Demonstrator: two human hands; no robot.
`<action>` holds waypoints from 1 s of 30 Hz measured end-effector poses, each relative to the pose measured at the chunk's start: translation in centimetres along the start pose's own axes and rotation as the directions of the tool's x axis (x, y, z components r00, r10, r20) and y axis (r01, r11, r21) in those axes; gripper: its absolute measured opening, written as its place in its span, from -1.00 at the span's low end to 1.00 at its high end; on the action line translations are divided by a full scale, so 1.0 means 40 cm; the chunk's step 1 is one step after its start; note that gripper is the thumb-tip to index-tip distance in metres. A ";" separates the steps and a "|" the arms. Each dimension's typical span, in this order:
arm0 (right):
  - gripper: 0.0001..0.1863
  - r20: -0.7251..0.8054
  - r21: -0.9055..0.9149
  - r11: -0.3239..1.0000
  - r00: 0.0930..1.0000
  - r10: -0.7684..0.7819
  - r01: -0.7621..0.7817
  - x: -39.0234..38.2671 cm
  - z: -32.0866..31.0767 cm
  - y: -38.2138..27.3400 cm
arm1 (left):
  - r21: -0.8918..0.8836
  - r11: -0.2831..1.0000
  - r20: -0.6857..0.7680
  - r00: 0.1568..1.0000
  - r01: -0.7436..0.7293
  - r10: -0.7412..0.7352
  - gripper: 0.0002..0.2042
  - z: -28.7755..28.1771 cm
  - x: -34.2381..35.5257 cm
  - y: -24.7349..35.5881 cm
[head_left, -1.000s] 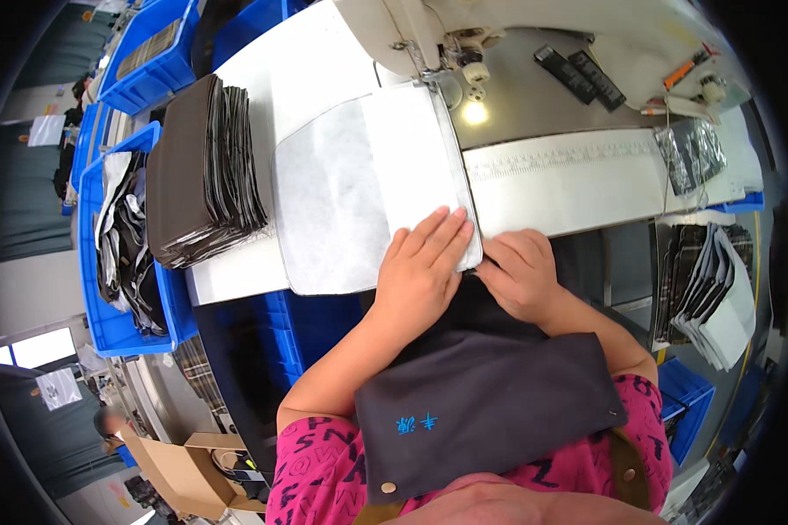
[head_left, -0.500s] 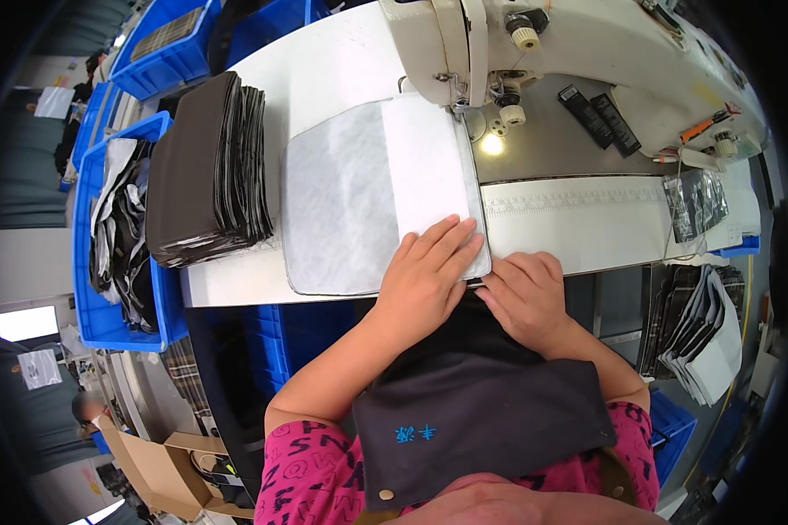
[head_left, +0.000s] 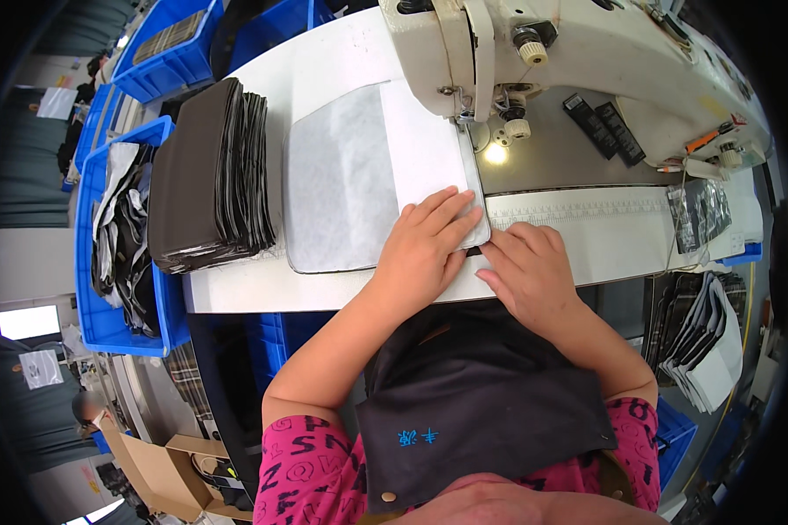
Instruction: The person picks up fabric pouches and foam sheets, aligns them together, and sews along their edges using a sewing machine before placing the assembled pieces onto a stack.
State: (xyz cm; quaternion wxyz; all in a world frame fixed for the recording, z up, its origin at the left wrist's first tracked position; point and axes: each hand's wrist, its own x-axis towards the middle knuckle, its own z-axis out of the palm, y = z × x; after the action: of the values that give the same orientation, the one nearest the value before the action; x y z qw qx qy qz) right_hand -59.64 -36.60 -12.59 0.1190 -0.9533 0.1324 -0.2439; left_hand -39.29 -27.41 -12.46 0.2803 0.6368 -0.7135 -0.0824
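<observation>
A pale grey fabric panel (head_left: 337, 184) with rounded corners and a white strip (head_left: 425, 144) along its right side lies on the white sewing table. Its right edge runs up under the needle area of the sewing machine (head_left: 433, 66). Flat on the panel's lower right part rests my left hand (head_left: 425, 245), fingers extended and slightly spread. My right hand (head_left: 527, 267) is at the panel's lower right corner, fingers bent, the index fingertip by the edge. A small dark bit shows between the hands; whether the right fingers pinch the edge is hidden.
A tall stack of dark fabric panels (head_left: 197, 175) stands left of the panel, beside a blue bin (head_left: 179, 328) of cloth pieces. Right of the needle lie a ruler strip (head_left: 578, 208), two black packets (head_left: 604, 129) and an orange-handled tool (head_left: 707, 138). More panels (head_left: 705, 341) hang at right.
The fabric panel has slid away from me, further under the machine. Both hands have moved forward with it, staying at its lower right corner.
</observation>
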 end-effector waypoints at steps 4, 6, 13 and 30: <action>-0.54 0.003 0.007 1.000 1.000 0.009 -0.009 0.030 -0.001 0.016 | 0.000 1.000 -0.012 1.000 -0.005 0.005 -0.46 -0.001 0.027 -0.024; -0.53 0.007 -0.027 1.000 1.000 -0.008 0.009 0.042 0.000 0.026 | -0.001 1.000 -0.009 1.000 -0.005 0.005 -0.46 -0.001 0.038 -0.037; -0.51 0.014 -0.045 0.999 1.000 -0.014 0.014 0.081 0.011 0.062 | -0.005 1.000 -0.042 0.999 -0.028 0.027 -0.47 -0.003 0.077 -0.081; -0.68 0.140 -0.116 0.989 0.987 -0.075 0.091 0.197 0.023 0.175 | -0.029 0.999 -0.034 0.999 0.025 -0.026 -0.55 -0.021 0.168 -0.173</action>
State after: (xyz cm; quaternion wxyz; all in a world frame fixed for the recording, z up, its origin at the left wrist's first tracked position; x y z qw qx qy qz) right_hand -53.89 -45.46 -12.01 0.0590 -0.9778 0.0990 -0.1751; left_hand -33.13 -34.86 -13.06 0.3006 0.6431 -0.6992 -0.0854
